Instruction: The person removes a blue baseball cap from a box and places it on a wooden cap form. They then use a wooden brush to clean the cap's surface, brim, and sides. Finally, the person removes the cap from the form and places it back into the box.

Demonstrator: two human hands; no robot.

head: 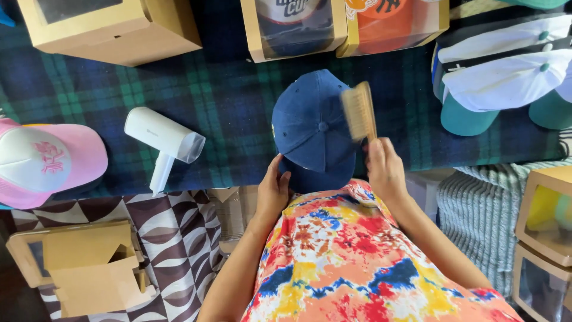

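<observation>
Centrally, a navy cap sits on the plaid cloth, brim toward the person. L. hand pinches the brim edge, thumb on top, fingers under. R. hand is closed round the handle of a wooden brush, whose head lies on the cap's right side; brush is blurred.

Packages: 3 tan card boxes w/ clear windows along the top edge, one at left, two side by side at centre, showing a dark cap and an orange cap. 2 more windowed boxes stacked at lower right. 1 opened flat box lower left on a brown-white patterned surface.

Others: 1 white hairdryer left of the cap; 1 pink-white cap far left; stack of white-teal caps upper right, count unclear.
</observation>
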